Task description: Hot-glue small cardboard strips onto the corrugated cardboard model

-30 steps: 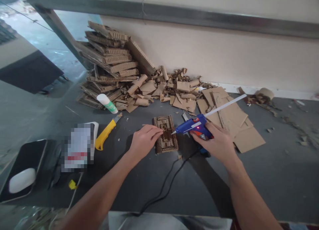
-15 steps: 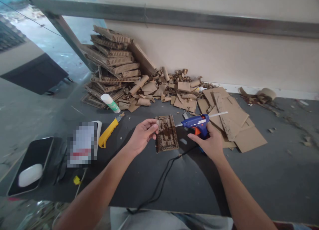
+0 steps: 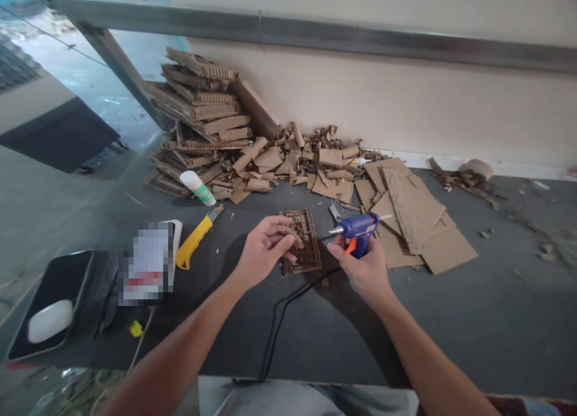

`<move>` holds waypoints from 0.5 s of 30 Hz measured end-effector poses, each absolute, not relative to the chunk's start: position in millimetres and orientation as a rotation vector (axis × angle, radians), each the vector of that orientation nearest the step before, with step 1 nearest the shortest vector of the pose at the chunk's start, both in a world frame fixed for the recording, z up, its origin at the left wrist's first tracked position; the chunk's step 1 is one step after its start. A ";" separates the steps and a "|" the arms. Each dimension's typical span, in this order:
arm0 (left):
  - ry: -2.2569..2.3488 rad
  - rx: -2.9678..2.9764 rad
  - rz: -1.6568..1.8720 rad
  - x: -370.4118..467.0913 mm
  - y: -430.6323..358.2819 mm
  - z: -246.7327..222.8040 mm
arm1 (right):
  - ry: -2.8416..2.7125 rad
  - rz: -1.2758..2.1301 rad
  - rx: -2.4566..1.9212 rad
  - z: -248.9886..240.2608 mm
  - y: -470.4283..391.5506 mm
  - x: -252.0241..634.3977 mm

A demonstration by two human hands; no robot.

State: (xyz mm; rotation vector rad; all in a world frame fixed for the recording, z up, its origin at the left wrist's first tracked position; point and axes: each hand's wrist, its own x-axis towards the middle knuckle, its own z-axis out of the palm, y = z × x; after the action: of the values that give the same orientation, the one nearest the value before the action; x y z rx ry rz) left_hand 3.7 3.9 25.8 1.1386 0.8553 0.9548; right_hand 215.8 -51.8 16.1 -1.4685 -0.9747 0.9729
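Note:
A small rectangular piece built from corrugated cardboard strips [image 3: 310, 247] lies on the dark table in front of me. Over its left part is my left hand [image 3: 265, 247], its thumb and fingers brought together around something I cannot make out. My right hand [image 3: 367, 269] is wrapped round the handle of a blue glue gun [image 3: 359, 226] with an orange trigger. The gun's nozzle points left, just right of the cardboard piece and apart from it. A black cord runs from the gun toward the table's front edge.
Stacked corrugated panels [image 3: 211, 112] stand at the back left beside cardboard scraps [image 3: 293, 157]. Flat cardboard sheets [image 3: 433, 223] lie at right. Toward the left are a glue stick [image 3: 198, 187], a yellow cutter [image 3: 195, 241], a phone [image 3: 49, 302] and a white case [image 3: 50, 321].
The glue gun has tilted and moved away from the cardboard piece, with its nozzle now clear of it. My left hand has shifted right, further over the piece.

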 end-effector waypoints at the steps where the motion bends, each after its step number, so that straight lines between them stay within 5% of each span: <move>1: 0.828 1.157 0.955 4.8 1.4 25.6 | -0.920 1.051 -1.440 16.4 -52.0 208.1; 15: 0.811 1.293 0.885 7.2 -6.8 18.6 | -0.851 1.429 -1.198 15.4 -49.5 193.1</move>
State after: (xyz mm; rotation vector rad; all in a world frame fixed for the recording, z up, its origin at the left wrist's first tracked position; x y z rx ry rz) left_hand 7.2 -6.8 18.6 1.2929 0.8113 0.8848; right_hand 193.1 -49.5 15.4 -1.1984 -0.8506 1.4291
